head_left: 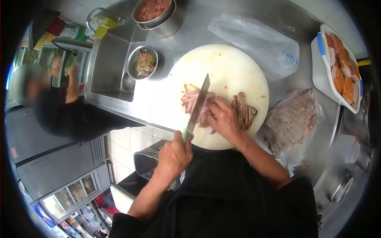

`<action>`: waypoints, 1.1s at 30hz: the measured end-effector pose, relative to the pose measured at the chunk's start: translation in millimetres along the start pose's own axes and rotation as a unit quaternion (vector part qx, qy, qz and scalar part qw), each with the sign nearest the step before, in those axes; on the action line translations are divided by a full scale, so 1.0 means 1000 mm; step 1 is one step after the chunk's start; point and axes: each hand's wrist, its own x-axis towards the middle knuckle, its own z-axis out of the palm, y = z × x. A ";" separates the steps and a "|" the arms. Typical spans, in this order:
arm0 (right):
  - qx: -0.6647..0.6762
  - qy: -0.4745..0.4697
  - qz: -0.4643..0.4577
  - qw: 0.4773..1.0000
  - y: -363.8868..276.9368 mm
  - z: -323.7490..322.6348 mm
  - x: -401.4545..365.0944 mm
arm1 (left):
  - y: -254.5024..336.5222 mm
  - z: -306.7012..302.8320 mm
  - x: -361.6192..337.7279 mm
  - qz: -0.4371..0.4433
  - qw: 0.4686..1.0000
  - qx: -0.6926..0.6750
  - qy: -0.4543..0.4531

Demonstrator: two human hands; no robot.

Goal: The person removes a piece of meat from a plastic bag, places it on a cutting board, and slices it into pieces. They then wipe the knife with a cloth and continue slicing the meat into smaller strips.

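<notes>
My left hand [174,154] is wrapped round the handle of a kitchen knife [199,101], where something pale green shows. Its long blade points away from me and lies across sliced meat on a round white cutting board [218,59]. My right hand [223,118] has its fingers curled down on a piece of pinkish meat [204,112], right beside the blade. Thin meat strips [189,100] lie on the blade's left side. A darker browned piece of meat [244,110] rests on the board to the right of my right hand.
A bagged large meat piece [291,121] and a clear plastic bag [262,45] lie on the steel counter. A white tub [323,59] holds browned slabs. Metal bowls [143,62] stand near the sink [107,59]. At left, another person [59,107] reaches toward a fridge; below is a bin [147,164].
</notes>
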 end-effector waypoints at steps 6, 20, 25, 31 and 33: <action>-0.020 0.005 0.020 1.000 0.001 0.005 0.002 | -0.008 0.030 0.006 -0.004 0.996 -0.087 0.018; -0.019 0.011 0.011 1.000 0.003 0.012 0.001 | -0.002 0.055 0.066 0.042 0.988 -0.101 0.109; 0.009 -0.017 0.014 1.000 0.009 0.006 -0.001 | 0.027 0.032 0.122 0.065 0.983 -0.114 0.126; 0.175 0.129 0.217 0.952 0.008 -0.018 0.041 | -0.002 0.007 0.046 0.047 0.966 -0.222 0.121; 0.198 0.143 0.166 0.955 0.010 -0.028 0.068 | -0.008 0.002 0.031 0.015 0.970 -0.216 0.109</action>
